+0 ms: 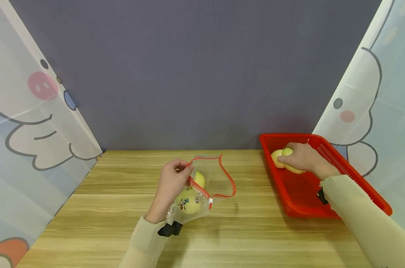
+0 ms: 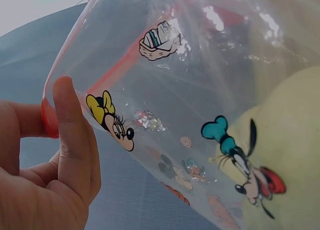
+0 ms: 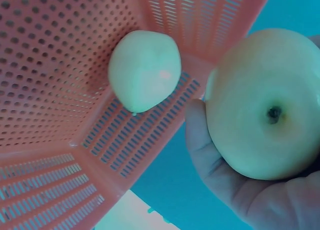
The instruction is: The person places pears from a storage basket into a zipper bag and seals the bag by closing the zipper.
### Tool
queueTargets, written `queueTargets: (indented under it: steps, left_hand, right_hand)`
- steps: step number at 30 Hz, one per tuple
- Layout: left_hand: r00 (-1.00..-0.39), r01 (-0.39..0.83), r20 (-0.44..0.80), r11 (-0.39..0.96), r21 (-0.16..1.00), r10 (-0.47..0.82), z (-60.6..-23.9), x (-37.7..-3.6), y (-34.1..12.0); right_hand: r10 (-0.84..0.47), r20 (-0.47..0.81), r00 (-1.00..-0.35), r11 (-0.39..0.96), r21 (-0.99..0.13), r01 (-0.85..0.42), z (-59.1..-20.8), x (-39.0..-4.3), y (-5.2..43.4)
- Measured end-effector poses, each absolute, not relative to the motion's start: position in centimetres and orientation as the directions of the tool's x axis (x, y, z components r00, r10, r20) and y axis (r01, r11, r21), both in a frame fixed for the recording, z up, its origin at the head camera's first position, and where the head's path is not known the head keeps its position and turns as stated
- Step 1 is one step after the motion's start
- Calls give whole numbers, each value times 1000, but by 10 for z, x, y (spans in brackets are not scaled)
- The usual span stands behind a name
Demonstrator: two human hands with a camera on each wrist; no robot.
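Note:
My left hand (image 1: 175,176) pinches the red-edged rim of a clear zip bag (image 1: 215,175), its thumb on one side and fingers on the other. The bag's mouth gapes toward the right, with a white slider (image 1: 210,200) at the near corner. Pale yellow apples (image 1: 187,203) sit inside, behind printed cartoon figures (image 2: 117,122). Over at the right, my right hand (image 1: 304,158) grips a pale yellow-green apple (image 3: 265,110) over the red basket, the apple's dimpled end showing in the right wrist view. Another apple (image 3: 145,70) lies in the basket, just left of the held one in the head view.
The red plastic basket (image 1: 287,201) has slotted and perforated walls and stands at the right of the wooden table (image 1: 122,208). A dark grey panel (image 1: 189,74) rises behind the table. Curtains with cartoon prints (image 1: 350,85) hang at both sides.

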State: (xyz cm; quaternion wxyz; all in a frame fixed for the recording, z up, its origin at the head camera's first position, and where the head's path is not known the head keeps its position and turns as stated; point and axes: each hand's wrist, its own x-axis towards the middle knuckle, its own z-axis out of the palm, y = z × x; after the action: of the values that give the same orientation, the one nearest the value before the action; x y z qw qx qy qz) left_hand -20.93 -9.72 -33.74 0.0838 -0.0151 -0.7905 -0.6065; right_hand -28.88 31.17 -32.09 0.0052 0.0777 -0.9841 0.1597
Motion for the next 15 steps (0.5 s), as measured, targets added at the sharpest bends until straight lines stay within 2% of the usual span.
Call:
queueTargets:
  steps: [15]
  left_hand:
    - [-984, 137, 161, 268, 954, -73, -338, -209, -97]
  right_hand:
    - [-170, 85, -982, 928, -321, -188, -303, -279, 290]
